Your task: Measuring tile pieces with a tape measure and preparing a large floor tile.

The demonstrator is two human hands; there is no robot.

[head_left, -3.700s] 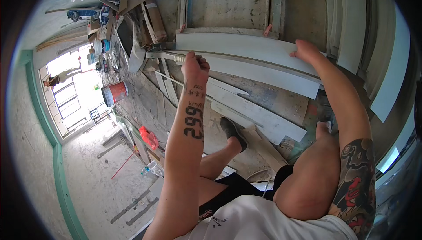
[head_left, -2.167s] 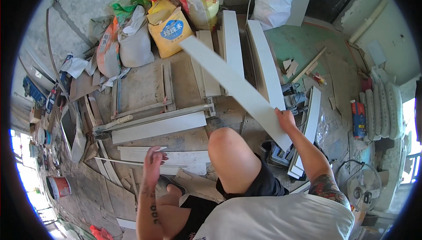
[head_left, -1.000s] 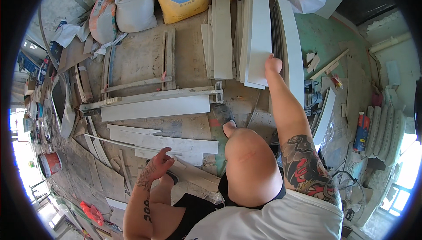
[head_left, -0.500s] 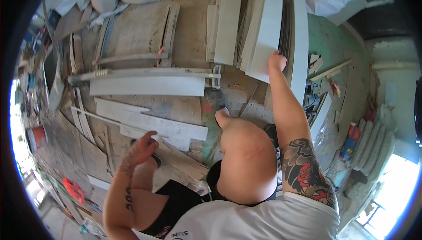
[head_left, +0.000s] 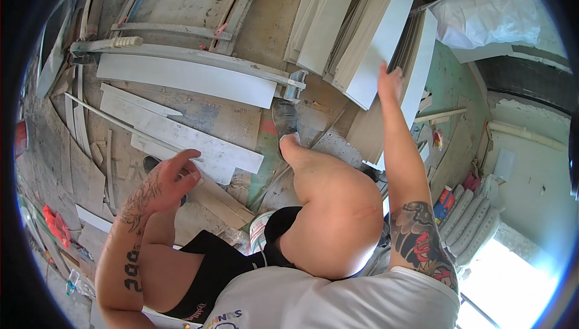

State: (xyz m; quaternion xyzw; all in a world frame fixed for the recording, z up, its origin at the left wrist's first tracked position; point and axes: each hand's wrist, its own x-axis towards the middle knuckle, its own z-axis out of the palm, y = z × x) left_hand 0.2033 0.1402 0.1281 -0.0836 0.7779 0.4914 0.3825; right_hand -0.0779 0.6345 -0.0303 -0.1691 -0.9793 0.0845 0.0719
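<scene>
My right hand [head_left: 389, 80] is at the right edge of the front white board [head_left: 379, 39] on a leaning stack, fingers curled onto it. Another stack [head_left: 420, 63] stands just right of it, and a shorter one [head_left: 324, 30] to its left. My left hand [head_left: 175, 181] holds nothing, its fingers bent and apart, above loose white offcuts [head_left: 223, 161] and a thin strip [head_left: 105, 119]. A long white plank [head_left: 181, 82] lies beside a metal tool with a pale handle [head_left: 128, 42].
A wooden frame [head_left: 169, 28] lies at the back left. A bulky white sack [head_left: 485, 18] sits at the upper right, above rolled padding [head_left: 473, 226]. My shoe [head_left: 283, 118] is planted among boards and scraps. A red plastic bag [head_left: 56, 226] is at the lower left.
Earlier my right hand held a long board diagonally; since then it moved to the stack and stayed at that board's edge. The view has tilted, and my left hand has shifted leftward in it.
</scene>
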